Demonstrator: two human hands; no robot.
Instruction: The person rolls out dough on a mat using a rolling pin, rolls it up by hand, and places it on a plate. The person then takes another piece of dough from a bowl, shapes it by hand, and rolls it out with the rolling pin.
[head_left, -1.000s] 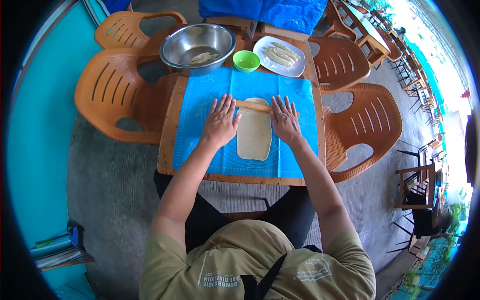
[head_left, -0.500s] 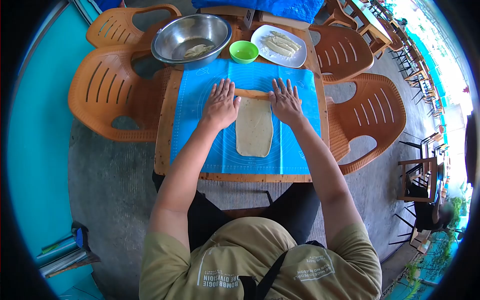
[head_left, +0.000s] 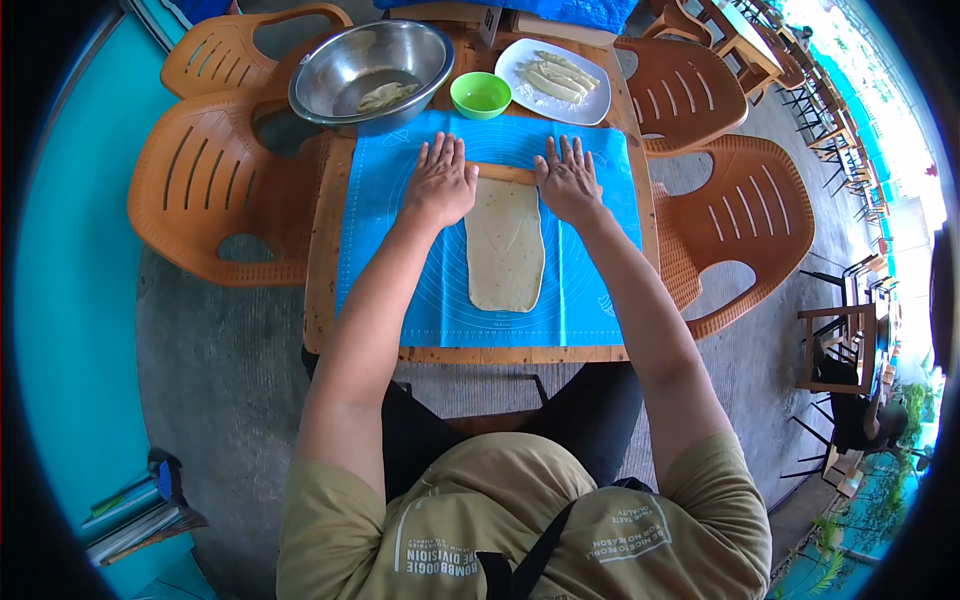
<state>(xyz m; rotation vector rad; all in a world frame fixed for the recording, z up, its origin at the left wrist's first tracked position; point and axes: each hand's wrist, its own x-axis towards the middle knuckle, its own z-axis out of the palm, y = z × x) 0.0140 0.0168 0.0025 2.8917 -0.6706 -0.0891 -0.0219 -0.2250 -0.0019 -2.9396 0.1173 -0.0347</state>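
A wooden rolling pin [head_left: 503, 173] lies across the far end of a flat, pale sheet of dough [head_left: 505, 245]. The sheet is long, roughly rectangular, and rests on a blue silicone mat [head_left: 400, 290] printed with circles and rulers. At the pin's left end my left hand [head_left: 440, 185] lies flat, fingers stretched forward, palm over the wood. My right hand [head_left: 568, 182] rests the same way over the right end, fingers spread. Both hands are open and cover the pin's ends.
Beyond the mat stand a steel bowl [head_left: 335, 70] with dough inside, a small green bowl [head_left: 481, 97] and a white plate [head_left: 598, 103] of floury dough strips. Orange chairs [head_left: 200, 190] flank the wooden table [head_left: 325, 250]. A person [head_left: 858, 425] sits far off to the right.
Both hands and the rolling pin have moved a little farther away from me. More of the dough sheet shows on the near side of the pin. The view has shifted slightly.
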